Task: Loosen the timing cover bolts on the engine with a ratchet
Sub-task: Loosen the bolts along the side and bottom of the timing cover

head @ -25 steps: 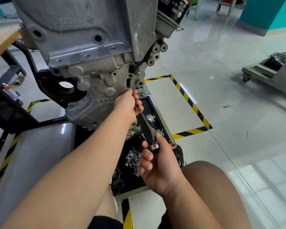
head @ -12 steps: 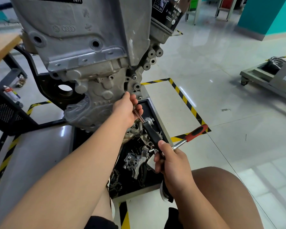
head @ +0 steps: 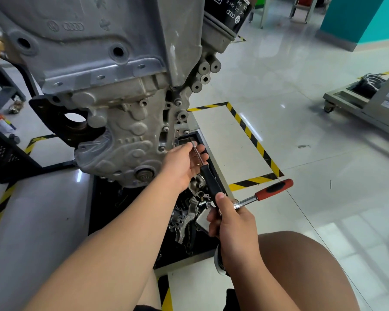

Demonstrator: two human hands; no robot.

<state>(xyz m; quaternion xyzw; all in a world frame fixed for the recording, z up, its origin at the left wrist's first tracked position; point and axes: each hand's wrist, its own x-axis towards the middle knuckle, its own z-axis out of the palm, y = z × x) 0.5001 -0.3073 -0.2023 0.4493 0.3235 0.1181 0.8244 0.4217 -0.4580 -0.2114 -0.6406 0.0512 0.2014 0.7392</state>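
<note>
Grip of the left hand (head: 182,169) pinches the extension (head: 211,182) shaft right at the timing cover (head: 130,140). The right hand (head: 234,225) has its grip curled round the ratchet (head: 274,189).

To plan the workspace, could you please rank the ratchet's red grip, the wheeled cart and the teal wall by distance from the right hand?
1. The red grip, just right of the right hand.
2. The wheeled cart, far right.
3. The teal wall, back right.

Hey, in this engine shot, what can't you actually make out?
Head view only:
Whether the driver tip sits on a bolt: too small, partly behind the left hand.
Ratchet head: wrapped by the right hand.
Oil filter label: cut by the top edge.
Tray parts: too tangled.
</note>
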